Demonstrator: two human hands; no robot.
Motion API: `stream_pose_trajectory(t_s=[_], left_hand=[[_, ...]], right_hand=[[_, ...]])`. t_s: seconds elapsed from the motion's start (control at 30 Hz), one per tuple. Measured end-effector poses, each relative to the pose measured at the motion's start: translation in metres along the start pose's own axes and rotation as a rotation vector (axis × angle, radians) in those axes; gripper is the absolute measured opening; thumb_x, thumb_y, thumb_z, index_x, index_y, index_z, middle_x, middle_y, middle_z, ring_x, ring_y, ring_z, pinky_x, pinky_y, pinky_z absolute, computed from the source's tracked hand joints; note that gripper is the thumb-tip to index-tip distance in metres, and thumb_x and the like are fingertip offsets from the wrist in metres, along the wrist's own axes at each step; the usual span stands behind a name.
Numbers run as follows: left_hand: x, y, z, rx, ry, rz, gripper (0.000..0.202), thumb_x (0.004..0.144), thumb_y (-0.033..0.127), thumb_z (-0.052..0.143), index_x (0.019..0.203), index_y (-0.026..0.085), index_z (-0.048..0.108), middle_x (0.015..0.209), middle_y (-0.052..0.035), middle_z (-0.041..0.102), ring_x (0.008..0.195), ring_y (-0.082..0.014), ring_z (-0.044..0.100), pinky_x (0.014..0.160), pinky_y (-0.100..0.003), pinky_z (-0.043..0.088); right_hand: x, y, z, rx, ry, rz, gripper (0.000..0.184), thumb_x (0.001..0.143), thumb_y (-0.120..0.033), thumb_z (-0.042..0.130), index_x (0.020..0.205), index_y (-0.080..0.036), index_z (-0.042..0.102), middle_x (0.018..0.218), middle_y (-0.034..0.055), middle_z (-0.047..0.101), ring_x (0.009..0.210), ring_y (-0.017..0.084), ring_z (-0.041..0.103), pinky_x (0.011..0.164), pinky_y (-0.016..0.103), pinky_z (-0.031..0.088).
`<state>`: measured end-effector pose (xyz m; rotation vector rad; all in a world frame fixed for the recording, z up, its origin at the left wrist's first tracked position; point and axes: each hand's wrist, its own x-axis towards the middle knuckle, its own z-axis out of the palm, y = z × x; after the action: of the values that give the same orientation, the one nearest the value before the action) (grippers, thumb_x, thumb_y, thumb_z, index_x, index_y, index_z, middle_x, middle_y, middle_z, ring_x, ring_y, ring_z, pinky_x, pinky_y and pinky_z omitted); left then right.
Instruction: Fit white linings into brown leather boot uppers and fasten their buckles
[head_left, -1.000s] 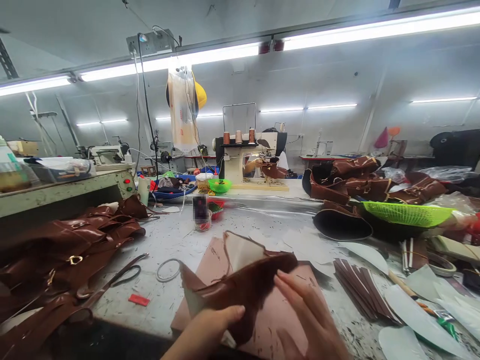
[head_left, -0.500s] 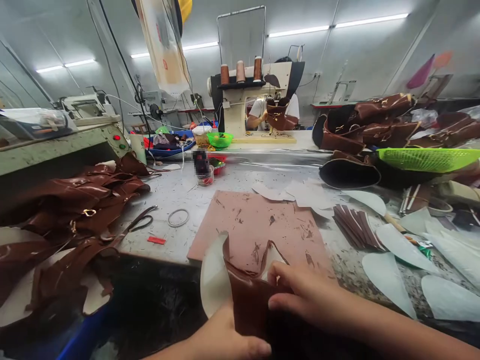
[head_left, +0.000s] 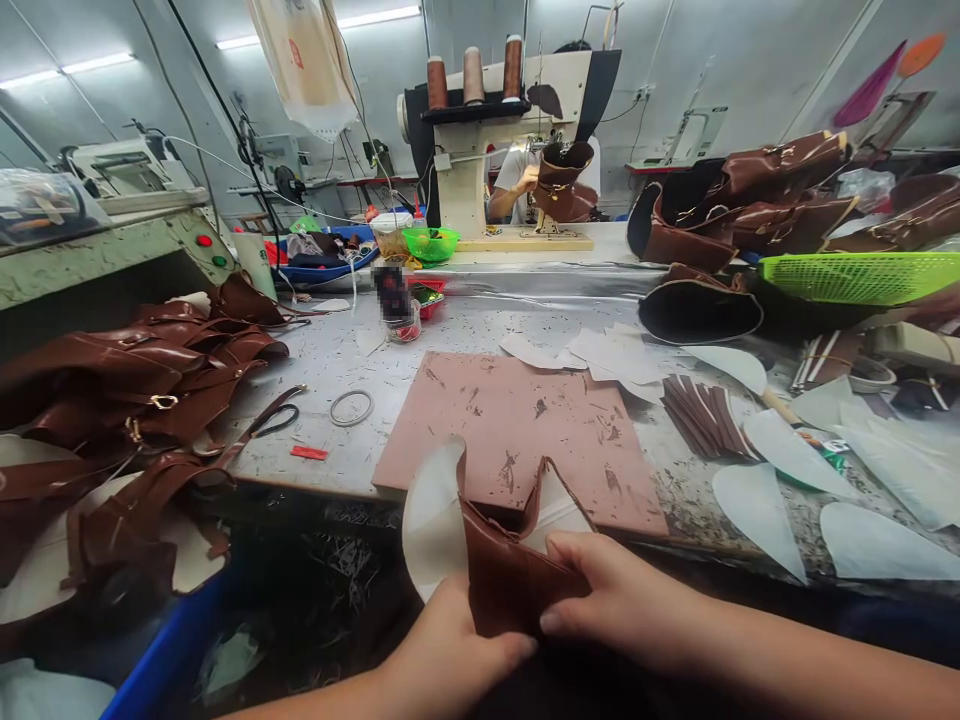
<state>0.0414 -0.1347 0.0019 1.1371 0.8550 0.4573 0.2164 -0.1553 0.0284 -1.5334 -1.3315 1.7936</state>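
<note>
A brown leather boot upper (head_left: 510, 580) with a pale lining is held between both hands at the front edge of the bench. My left hand (head_left: 457, 640) grips its left lower side, thumb across the brown outside, fingers hidden behind. On the right side, my right hand (head_left: 600, 595) pinches the leather near the folded edge, thumb and index finger visible. The upper's open, curved end points away from me, overlapping a pink cutting board (head_left: 450, 420).
Brown boot uppers (head_left: 142, 370) are heaped at left, and more boot uppers (head_left: 772, 200) at right beside a green basket (head_left: 862, 275). White lining pieces (head_left: 757, 510) and dark strips (head_left: 709, 415) lie on the right. A sewing machine (head_left: 480, 150) stands ahead, with a co-worker's hand (head_left: 529, 178) behind it.
The view has tilted down slightly, so the bench and machine sit higher. Both hands keep hold of the boot upper, and more of its pale inside shows beside my right hand.
</note>
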Motion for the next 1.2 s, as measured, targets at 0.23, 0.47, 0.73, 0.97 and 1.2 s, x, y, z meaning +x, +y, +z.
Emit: stream_pose_trajectory(t_s=[0.23,0.47,0.73,0.97,1.2], left_hand=[[-0.002,0.001,-0.001,-0.128,-0.077,-0.123,0.036,0.064,0.021,0.072,0.098,0.013,0.068,0.091,-0.0092,0.069,0.093,-0.0290,0.061,0.080,-0.035,0.045],[0.001,0.006,0.000,-0.348,-0.265,-0.100,0.049,0.060,0.027,0.077,0.106,0.015,0.066,0.084,-0.0066,0.069,0.083,-0.0237,0.063,0.071,-0.027,0.045],[0.008,0.016,0.001,-0.459,-0.018,-0.218,0.034,0.073,0.032,0.069,0.100,0.012,0.068,0.096,-0.0134,0.069,0.099,-0.0287,0.061,0.095,-0.039,0.040],[0.019,0.055,0.020,-0.766,0.211,-0.098,0.033,0.081,0.031,0.059,0.108,0.012,0.063,0.098,-0.0130,0.069,0.104,-0.0282,0.059,0.095,-0.041,0.041],[0.026,0.063,0.022,-0.904,-0.032,0.018,0.033,0.077,0.032,0.063,0.103,0.013,0.066,0.111,-0.0104,0.065,0.117,-0.0277,0.049,0.104,-0.039,0.034]], right_hand=[[-0.001,0.006,-0.012,0.026,-0.133,-0.190,0.029,0.065,-0.018,0.055,0.095,-0.016,0.056,0.095,0.0028,0.063,0.099,0.022,0.056,0.088,0.035,0.041],[-0.001,0.001,-0.026,-0.072,-0.189,-0.168,0.029,0.064,-0.016,0.059,0.092,-0.017,0.059,0.089,-0.0004,0.061,0.089,0.020,0.056,0.078,0.029,0.043],[0.002,-0.024,-0.051,-0.469,-0.162,-0.196,0.025,0.080,-0.034,0.048,0.081,-0.016,0.065,0.072,0.0011,0.064,0.069,0.017,0.059,0.064,0.028,0.046],[-0.045,-0.051,-0.056,-1.149,0.722,-1.033,0.028,0.087,-0.024,0.043,0.106,-0.027,0.063,0.100,0.0008,0.069,0.094,0.018,0.062,0.080,0.032,0.048],[-0.022,-0.006,-0.027,-1.427,0.752,-1.103,0.048,0.079,-0.011,0.045,0.126,-0.020,0.050,0.127,0.0023,0.055,0.119,0.019,0.048,0.111,0.042,0.020]])
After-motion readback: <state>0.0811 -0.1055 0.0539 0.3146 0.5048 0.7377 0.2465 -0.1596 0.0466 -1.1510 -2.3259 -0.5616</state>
